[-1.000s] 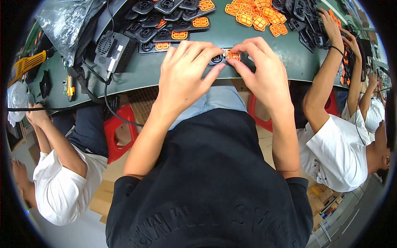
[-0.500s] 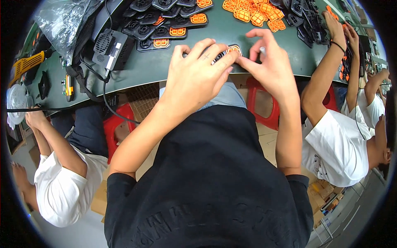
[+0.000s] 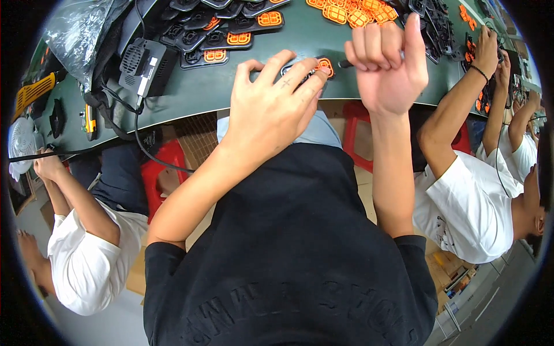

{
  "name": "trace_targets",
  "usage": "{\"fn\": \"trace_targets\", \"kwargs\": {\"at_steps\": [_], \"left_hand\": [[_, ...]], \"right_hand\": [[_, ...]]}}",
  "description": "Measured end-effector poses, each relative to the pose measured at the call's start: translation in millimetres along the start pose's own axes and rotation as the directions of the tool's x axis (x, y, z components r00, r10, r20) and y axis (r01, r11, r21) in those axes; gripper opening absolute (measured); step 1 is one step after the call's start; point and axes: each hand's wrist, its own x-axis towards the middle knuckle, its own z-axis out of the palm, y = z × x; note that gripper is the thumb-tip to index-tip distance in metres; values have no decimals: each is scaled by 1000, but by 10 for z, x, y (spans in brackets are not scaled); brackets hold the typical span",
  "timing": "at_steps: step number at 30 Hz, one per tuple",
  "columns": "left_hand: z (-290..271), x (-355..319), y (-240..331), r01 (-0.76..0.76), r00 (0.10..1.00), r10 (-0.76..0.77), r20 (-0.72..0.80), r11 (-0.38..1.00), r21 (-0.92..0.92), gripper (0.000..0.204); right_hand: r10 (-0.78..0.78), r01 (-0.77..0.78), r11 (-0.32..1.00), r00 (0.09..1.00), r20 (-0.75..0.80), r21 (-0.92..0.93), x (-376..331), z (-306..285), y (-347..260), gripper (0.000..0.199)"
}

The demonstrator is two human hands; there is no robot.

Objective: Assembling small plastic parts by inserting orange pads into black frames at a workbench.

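Near the table's front edge, my left hand [image 3: 271, 101] lies over a black plastic part, its fingers arched and holding it down against the table. The part's orange grid insert [image 3: 325, 66] shows beyond the fingertips, while the hand covers most of the black body. To the right, my right hand [image 3: 388, 66] is raised with the fingers curled into the palm and the thumb sticking up. A slim tool's dark end [image 3: 345, 64] pokes out from that fist on the left side. The fingers hide the rest of the tool.
Several black parts with orange inserts [image 3: 231, 39] are piled at the back left. Loose orange grids [image 3: 352, 12] lie at the back, beside more black parts [image 3: 435, 34]. A black power adapter [image 3: 154, 69] with cables stands left. Co-workers in white shirts sit on both sides.
My right hand has turned and curled into a fist around the slim tool, moving away from the black part. My left hand stays on the part, its insert now more visible.
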Motion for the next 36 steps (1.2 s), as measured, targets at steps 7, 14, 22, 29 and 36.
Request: {"fn": "trace_targets", "kwargs": {"at_steps": [7,14,22,29,36], "left_hand": [[33,-55,30,79,997,-79,-10,997,-15,34],[-4,94,-109,28,1000,-28,4,999,-27,32],[15,92,-87,53,999,-54,-7,996,-74,33],[0,85,-67,86,996,-86,9,991,-100,32],[55,101,-96,67,996,-72,-49,993,-96,30]], "right_hand": [[-270,-125,761,831,486,636,512,-1,422,68],[236,-220,963,967,-96,154,255,-19,267,66],[93,-101,989,992,-85,-107,297,97,149,65],[53,-67,981,995,-80,-180,195,167,316,55],[105,-117,981,991,-84,-153,234,128,312,58]]}}
